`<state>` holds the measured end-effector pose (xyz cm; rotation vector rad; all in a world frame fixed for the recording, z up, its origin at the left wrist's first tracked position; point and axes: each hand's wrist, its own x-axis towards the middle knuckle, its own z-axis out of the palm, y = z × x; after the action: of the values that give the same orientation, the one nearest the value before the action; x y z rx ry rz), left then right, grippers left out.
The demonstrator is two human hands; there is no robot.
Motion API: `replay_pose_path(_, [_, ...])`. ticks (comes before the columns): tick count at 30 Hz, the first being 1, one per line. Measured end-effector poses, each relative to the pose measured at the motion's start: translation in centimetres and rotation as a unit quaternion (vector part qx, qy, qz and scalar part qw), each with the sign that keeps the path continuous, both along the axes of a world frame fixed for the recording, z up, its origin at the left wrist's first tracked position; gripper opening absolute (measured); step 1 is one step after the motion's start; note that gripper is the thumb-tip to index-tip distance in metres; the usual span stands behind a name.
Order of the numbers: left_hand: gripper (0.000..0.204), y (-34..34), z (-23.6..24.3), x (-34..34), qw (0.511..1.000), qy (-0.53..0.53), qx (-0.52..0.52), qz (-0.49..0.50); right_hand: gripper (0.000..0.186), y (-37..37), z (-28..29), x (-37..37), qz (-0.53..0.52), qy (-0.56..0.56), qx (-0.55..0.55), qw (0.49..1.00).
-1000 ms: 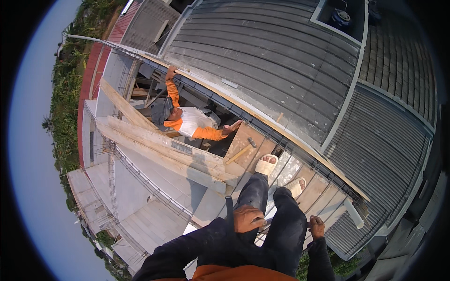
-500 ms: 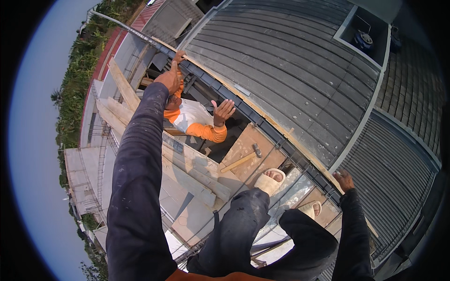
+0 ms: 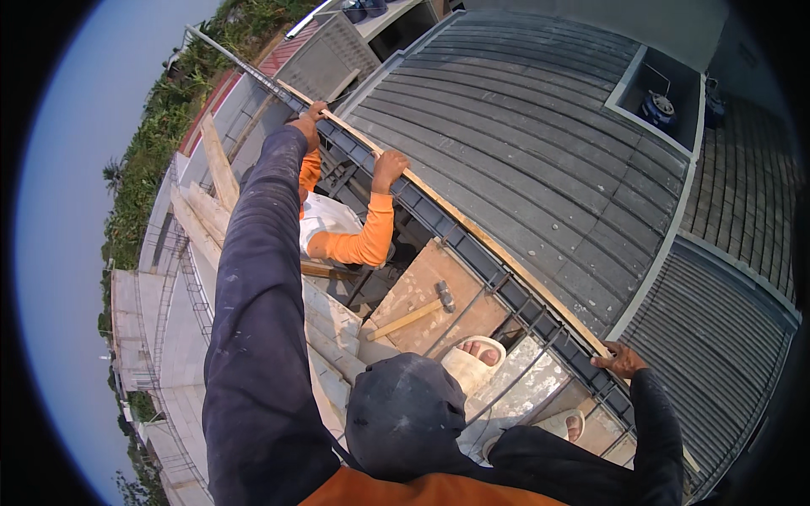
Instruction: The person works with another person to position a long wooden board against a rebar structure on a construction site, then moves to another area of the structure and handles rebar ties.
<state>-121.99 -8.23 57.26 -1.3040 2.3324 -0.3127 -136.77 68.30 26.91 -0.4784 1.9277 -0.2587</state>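
Observation:
A long, thin wooden batten (image 3: 498, 244) runs diagonally along the edge of the grey roof, beside a steel rebar cage (image 3: 460, 228). My left arm stretches far forward; my left hand (image 3: 307, 128) is closed at the batten's far part, partly overlapping a co-worker's hand there. At the near right, my right hand (image 3: 623, 361) grips the batten near its lower end, thumb on the near side. Between my hands, the co-worker's other hand (image 3: 389, 170), in an orange sleeve, also holds the batten.
A hammer (image 3: 413, 316) with a wooden handle lies on a plywood sheet (image 3: 422, 278) near my sandalled feet. Rebar rods (image 3: 515, 379) cross the boards. Left of the co-worker are loose planks (image 3: 218, 160); an open gap lies beneath them. Ribbed grey roofing (image 3: 523, 126) spreads to the right.
The co-worker's raised, open hand has come down onto the batten and closed on it. My right hand has closed round the batten's near end. My view has shifted and my knee has risen.

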Motion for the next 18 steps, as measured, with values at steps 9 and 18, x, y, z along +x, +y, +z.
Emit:
replay_pose_path(9, [0.063, -0.7, -1.1, 0.7, 0.998, 0.043, 0.016, 0.044, 0.098, 1.9, -1.7, 1.0, 0.061, 0.059, 0.003, 0.996])
replay_pose_path(18, [0.067, -1.8, -2.6, 2.3, 0.996, 0.073, 0.043, -0.023, 0.087, -0.2, 1.2, 1.2, 0.059, 0.035, 0.064, 0.996])
